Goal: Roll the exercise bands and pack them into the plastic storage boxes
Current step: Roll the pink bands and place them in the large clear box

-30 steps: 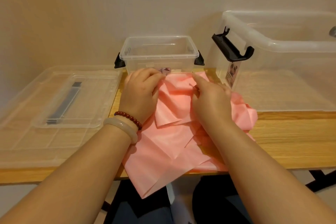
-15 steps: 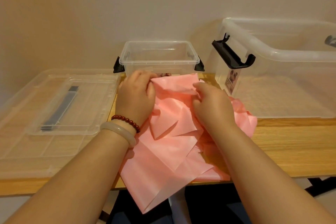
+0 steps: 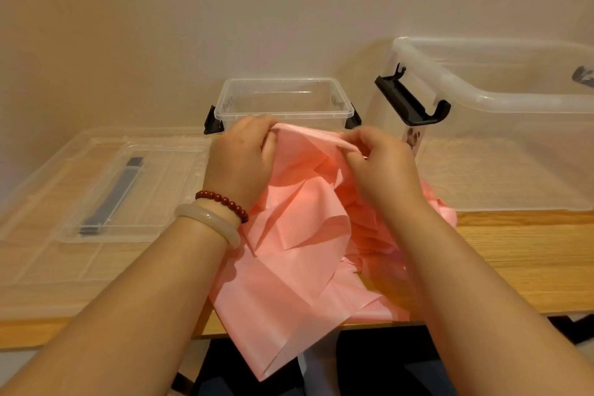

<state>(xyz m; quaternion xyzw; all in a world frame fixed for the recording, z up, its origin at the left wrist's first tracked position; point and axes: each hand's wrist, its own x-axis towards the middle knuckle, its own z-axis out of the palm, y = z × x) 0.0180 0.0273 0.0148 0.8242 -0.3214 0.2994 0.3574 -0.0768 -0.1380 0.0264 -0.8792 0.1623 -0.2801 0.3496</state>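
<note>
A wide pink exercise band [image 3: 289, 251] lies crumpled on the wooden table [image 3: 514, 251], its near end hanging over the front edge. My left hand [image 3: 241, 161] and my right hand [image 3: 379, 164] both pinch the band's far edge, which is curled into a thin roll between them and lifted a little off the table. Just behind my hands stands a small clear storage box [image 3: 283, 106] with black clips, open and with nothing visible inside. A large clear storage box [image 3: 501, 100] with a black latch stands at the right, also open.
Two clear lids lie stacked at the left, the smaller lid [image 3: 128, 190] with a dark handle on top of the larger lid [image 3: 48, 267]. A plain wall runs close behind the boxes. Bare wood shows at the front right.
Both hands have lifted the band's far edge off the table and curled it over into a thin roll. The camera has tilted, so the boxes sit lower in view.
</note>
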